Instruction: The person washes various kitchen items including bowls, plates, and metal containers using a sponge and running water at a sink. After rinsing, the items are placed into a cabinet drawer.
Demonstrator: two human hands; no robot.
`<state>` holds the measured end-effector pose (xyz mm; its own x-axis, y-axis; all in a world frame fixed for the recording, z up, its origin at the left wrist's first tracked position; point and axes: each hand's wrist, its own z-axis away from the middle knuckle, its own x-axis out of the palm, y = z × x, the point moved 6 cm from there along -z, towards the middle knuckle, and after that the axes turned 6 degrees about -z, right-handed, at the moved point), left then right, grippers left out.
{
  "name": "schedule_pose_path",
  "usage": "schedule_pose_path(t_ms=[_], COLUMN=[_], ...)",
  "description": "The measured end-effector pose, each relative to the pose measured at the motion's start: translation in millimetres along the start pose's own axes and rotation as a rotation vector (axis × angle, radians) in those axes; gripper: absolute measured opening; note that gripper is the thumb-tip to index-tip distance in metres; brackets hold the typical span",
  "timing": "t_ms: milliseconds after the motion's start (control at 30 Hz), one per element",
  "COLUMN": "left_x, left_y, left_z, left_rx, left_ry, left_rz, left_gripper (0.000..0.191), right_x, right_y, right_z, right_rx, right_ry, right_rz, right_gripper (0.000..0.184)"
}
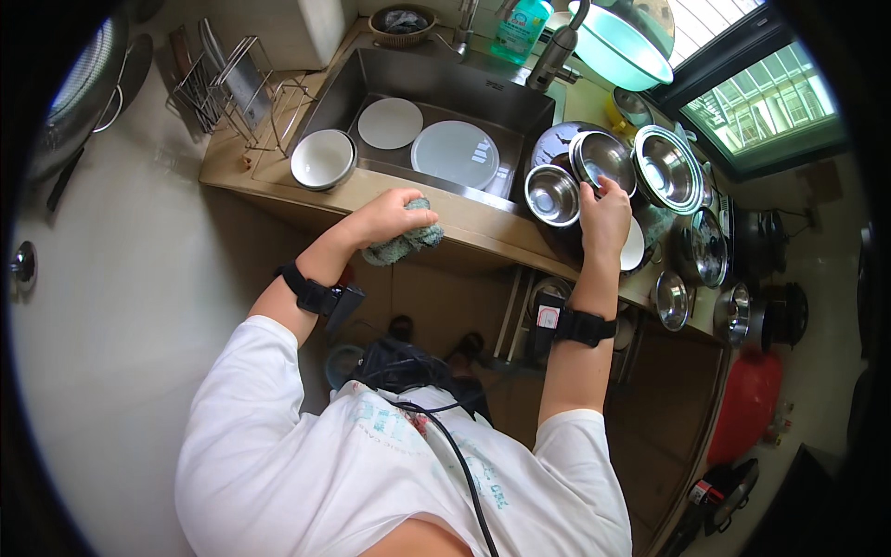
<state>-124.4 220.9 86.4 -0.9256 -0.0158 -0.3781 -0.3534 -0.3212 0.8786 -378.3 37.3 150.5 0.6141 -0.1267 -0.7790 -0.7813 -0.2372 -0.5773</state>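
Note:
My left hand (395, 219) grips a bunched grey-green cloth (404, 240) over the counter's front edge. At the right, my right hand (605, 212) has its fingertips at the near rim of a stainless steel bowl (607, 157); whether they pinch it is hard to tell. A smaller steel bowl (552, 196) stands just left of that hand, and a white dish (632, 245) lies partly behind the wrist. Two plates, a small white one (390, 123) and a larger pale one (455, 154), lie in the steel sink (431, 85). Stacked white bowls (321, 159) sit at the sink's left front corner.
A wire rack (243, 87) with a cleaver stands left of the sink. Behind the sink are a faucet (553, 56), a green soap bottle (521, 31) and a mint-coloured basin (619, 49). More steel bowls (667, 169) crowd the right counter. An open drawer (511, 313) juts out below.

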Motion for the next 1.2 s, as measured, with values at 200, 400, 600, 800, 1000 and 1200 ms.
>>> schedule_pose_path(t_ms=[200,400,600,800,1000,1200], left_x=[5,-10,-10,0,-1,-31], left_y=[9,34,47,67,80,66], left_z=[-30,-65,-107,-147,-187,-212], left_rx=[0.086,0.107,-0.082,-0.016,-0.029,-0.126], left_ry=[-0.207,-0.244,-0.269,-0.354,-0.308,-0.125], left_rz=[0.027,-0.093,-0.05,-0.099,-0.052,0.317], left_gripper=[0.02,0.019,0.025,0.043,0.056,0.07], right_x=[34,61,78,60,49,82], right_y=[8,31,36,15,-34,-110], right_z=[-29,-68,-79,-76,-68,-58], right_rx=[0.151,0.269,0.201,0.067,-0.075,-0.308], right_ry=[-0.072,-0.175,-0.174,0.006,0.093,-0.08], right_rz=[0.321,0.231,0.265,0.264,0.189,0.101], right_gripper=[0.04,0.03,0.018,0.011,0.016,0.01])
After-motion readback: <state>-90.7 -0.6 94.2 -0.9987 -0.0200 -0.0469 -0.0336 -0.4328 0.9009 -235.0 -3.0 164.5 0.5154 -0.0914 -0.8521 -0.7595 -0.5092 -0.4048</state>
